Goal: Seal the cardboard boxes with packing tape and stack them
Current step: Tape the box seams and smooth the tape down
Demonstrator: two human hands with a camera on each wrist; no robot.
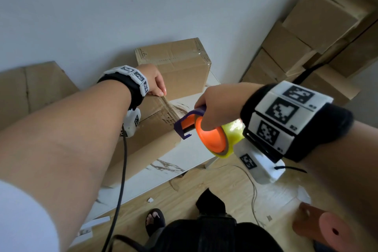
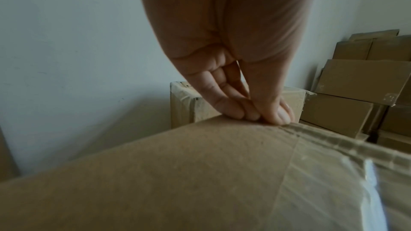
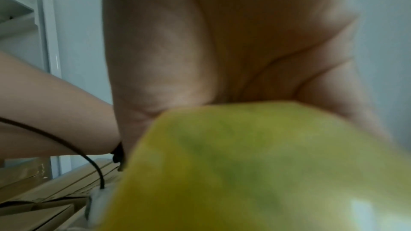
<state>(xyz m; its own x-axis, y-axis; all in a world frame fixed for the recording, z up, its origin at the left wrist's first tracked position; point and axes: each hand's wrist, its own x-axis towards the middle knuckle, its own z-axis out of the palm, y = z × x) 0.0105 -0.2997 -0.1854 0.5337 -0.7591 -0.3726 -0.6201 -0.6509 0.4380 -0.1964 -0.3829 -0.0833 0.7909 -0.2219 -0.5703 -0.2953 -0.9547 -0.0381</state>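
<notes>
Box [image 1: 155,129] on the white worktop [image 1: 196,149], a second box [image 1: 180,67] behind it. One tape dispenser [image 1: 204,129] at its right edge, gripped by right hand [image 1: 221,104]. Left hand [image 1: 152,80] reaching forward, fingers [image 2: 233,110] pressed together, pinning the tape end at the far edge.

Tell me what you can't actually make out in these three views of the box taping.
- Right hand fingers: head view shows only the hand's back on the tape dispenser; in the right wrist view the blurred tape roll fills the frame.
- Near end of the cardboard box: hidden behind the left forearm in the head view.
- Left hand fingertips past the box's far edge: the edge hides them in the left wrist view.
</notes>
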